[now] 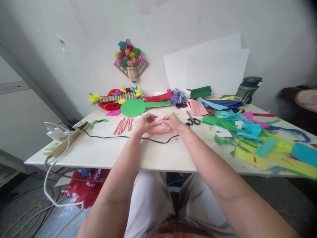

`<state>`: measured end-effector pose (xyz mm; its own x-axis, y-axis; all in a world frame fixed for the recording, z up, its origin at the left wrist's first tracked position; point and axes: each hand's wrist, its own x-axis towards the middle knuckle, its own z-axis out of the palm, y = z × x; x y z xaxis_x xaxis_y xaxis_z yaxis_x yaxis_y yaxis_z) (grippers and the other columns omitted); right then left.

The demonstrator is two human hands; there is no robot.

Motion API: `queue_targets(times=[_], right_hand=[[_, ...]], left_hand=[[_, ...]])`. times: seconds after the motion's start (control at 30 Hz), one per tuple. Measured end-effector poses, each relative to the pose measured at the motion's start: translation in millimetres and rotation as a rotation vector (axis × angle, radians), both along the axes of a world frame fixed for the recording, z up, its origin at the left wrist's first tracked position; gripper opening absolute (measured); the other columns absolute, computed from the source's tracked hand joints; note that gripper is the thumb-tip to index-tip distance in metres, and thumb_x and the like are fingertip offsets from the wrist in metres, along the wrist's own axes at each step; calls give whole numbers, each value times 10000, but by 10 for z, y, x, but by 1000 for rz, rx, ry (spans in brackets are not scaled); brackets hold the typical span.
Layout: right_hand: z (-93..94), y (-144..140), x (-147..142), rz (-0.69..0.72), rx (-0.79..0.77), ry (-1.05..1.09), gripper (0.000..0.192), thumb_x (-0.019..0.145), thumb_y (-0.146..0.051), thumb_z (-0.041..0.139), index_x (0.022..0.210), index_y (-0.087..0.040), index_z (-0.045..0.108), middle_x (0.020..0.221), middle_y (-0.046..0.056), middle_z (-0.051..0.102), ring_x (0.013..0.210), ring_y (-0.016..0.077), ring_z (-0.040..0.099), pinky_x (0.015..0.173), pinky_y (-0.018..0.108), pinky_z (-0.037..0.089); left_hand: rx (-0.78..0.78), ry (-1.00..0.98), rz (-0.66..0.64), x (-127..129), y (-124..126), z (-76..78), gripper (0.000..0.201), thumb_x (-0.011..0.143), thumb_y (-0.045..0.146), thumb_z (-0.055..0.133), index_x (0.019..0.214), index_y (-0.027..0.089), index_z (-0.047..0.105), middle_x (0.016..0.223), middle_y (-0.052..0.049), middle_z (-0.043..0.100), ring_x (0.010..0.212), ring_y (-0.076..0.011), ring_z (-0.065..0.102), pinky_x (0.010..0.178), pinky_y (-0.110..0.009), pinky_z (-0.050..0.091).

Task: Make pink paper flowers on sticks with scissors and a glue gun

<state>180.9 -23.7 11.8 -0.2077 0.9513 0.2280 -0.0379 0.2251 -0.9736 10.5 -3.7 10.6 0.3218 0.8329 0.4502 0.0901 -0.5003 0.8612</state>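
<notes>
My left hand (148, 122) and my right hand (172, 122) meet over the middle of the table, fingers pinched on a thin white stick (162, 123) held level between them. Under my fingers lies a strip of pink crepe paper (159, 129), its far part hidden by the hands. To the left of my left hand are several pink paper-wrapped sticks (122, 126) in a loose row. A few white sticks (135, 121) show just behind my left wrist. Scissors (193, 119) with black handles rest right of my right hand.
A black cable (116, 136) crosses the table from a yellow power strip (59, 143) and passes beneath my wrists. Coloured paper scraps (257, 138) cover the right side. Behind lie a green paper disc (133, 107), purple shredded strands (178, 96) and a dark bottle (247, 89).
</notes>
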Motion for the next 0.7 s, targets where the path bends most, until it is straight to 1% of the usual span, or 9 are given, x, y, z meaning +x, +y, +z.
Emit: queue_targets(times=[0.1,0.17,0.3,0.37,0.43,0.53,0.6,0.7], right_hand=[[3,-2,5,2,17,-26,199,542,-313,724,639,-141,698,571,2,626,614,121,541,645,244,401],[15,-15,4,1,13,-29,209,537,-314,729,645,-137,698,561,-4,617,586,108,518,618,236,389],[38,-44,1,26,12,-45,227,537,-331,730,644,-133,698,531,-16,593,545,96,486,590,235,374],[51,-61,-2,41,11,-75,240,540,-342,727,653,-132,701,532,-17,588,541,96,482,580,235,369],[70,-87,-7,47,-5,-106,250,532,-344,730,657,-129,700,535,-19,582,540,95,478,563,232,361],[106,-131,-19,33,-19,-135,234,530,-323,723,650,-124,695,532,-23,573,539,90,468,546,225,352],[123,-150,-26,12,1,-157,211,544,-306,706,644,-120,693,535,-21,574,542,89,462,541,223,346],[127,-152,-33,-9,40,-197,214,559,-309,683,645,-114,694,545,-14,576,540,90,447,528,224,329]], left_hand=[[-82,79,12,-29,-26,16,338,538,364,770,741,125,643,645,-9,587,594,-103,507,546,-225,357],[-117,86,-11,-60,-33,20,295,561,356,750,713,128,639,628,-6,585,583,-102,501,536,-223,339],[-222,-3,-105,-116,8,6,199,607,281,668,751,144,653,633,5,587,577,-101,500,538,-216,344],[-274,-37,-114,-127,37,-5,181,618,266,614,742,145,666,603,3,576,570,-109,500,529,-220,347],[-272,-38,-101,-127,47,-9,179,619,266,587,714,141,674,617,-9,593,603,-123,520,547,-227,362],[-266,47,-89,-132,19,5,198,619,292,592,705,135,677,621,-14,607,609,-131,527,565,-234,371],[-252,109,-79,-145,-8,20,209,618,310,608,703,132,677,600,-6,597,592,-125,514,557,-231,357],[-209,152,-54,-169,-21,30,223,621,334,626,692,128,676,590,-1,584,584,-116,493,545,-227,333]])
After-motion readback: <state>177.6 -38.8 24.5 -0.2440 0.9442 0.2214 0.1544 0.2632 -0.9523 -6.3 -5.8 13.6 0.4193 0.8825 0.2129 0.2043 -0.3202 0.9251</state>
